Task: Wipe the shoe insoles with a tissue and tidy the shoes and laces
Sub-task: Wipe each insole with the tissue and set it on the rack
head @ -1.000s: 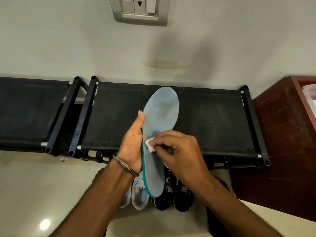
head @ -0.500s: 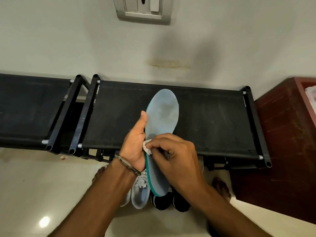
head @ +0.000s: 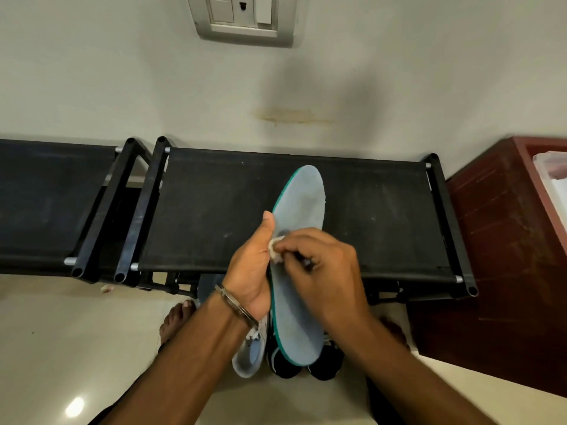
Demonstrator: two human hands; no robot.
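Observation:
A long grey-blue insole [head: 302, 207] with a green rim stands upright over the black shoe rack [head: 214, 210]. My left hand [head: 251, 265] grips its left edge near the middle, thumb up along the rim. My right hand [head: 322, 268] pinches a small crumpled white tissue [head: 274, 246] and presses it on the insole's face at mid-length. On the floor below, a white shoe [head: 250, 355] and a pair of black shoes [head: 306, 365] stand side by side, partly hidden by the insole and my wrists.
A second black rack [head: 46, 204] stands to the left. At the right is a dark red wooden cabinet [head: 506, 256]. A switch plate [head: 245, 19] is on the wall above. My bare feet [head: 176, 320] are on the cream tile floor.
The tissue hand has slid slightly up the insole. The view has dropped, bringing my feet and more floor into sight.

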